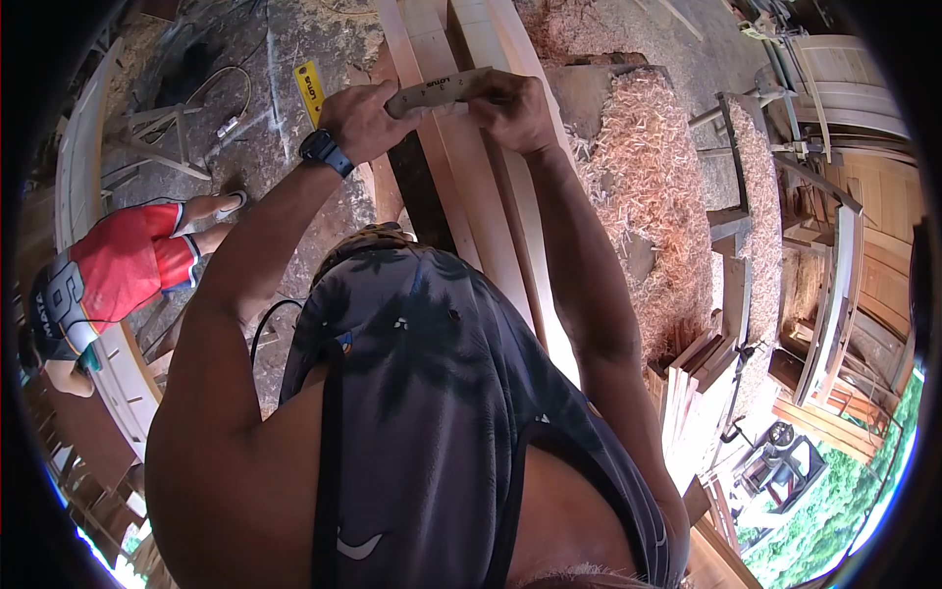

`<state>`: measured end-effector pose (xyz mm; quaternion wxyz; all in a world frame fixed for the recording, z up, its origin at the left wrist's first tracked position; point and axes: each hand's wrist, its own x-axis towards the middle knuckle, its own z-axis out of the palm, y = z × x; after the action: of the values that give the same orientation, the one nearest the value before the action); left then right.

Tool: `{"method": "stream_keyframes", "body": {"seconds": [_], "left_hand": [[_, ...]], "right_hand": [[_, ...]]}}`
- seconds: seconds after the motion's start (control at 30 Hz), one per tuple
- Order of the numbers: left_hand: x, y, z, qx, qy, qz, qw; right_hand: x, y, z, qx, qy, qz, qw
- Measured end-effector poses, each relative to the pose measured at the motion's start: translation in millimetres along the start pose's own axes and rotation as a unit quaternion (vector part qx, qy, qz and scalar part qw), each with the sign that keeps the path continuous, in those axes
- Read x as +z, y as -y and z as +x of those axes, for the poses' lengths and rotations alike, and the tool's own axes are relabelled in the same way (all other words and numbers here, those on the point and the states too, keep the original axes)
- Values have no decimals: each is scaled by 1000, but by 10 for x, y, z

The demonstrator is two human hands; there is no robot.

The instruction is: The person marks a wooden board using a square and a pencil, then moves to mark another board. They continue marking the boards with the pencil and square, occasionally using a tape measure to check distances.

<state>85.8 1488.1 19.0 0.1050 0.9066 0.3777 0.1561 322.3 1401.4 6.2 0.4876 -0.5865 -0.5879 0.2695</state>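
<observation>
My left hand [359, 120], with a dark watch on its wrist, is closed on a try square. Its metal blade [440, 92] bears numbers and lettering and lies across long wooden pieces [466, 162]. The yellow stock [310, 90] sticks out left of that hand, at about a right angle to the blade; the part between is hidden. My right hand [512, 110] is closed at the blade's other end, its fingertips pinched together over the wood. Whether those fingers also hold something small cannot be made out.
Wood shavings [653, 187] are heaped to the right. A person in a red jersey [113, 265] bends over a long workpiece at left. A wooden trestle [162, 137] stands on the floor near a cable. Stacked boards [692, 393] and panels line the right side.
</observation>
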Motion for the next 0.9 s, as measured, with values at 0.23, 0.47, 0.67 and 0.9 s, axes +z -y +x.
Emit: {"method": "stream_keyframes", "body": {"seconds": [0.23,0.47,0.67,0.9], "left_hand": [[-26,-16,3,0,2,-9,1000],[-42,-43,-1,-5,-1,-11,1000],[6,-15,-3,-8,-6,-2,1000],[-158,-173,16,-95,47,-40,994]], "right_hand": [[-36,71,-9,4,6,-17,1000],[-46,97,-2,-14,15,-50,999],[-37,102,-7,-14,6,-29,999],[-43,-8,-44,54,-5,122,991]]}}
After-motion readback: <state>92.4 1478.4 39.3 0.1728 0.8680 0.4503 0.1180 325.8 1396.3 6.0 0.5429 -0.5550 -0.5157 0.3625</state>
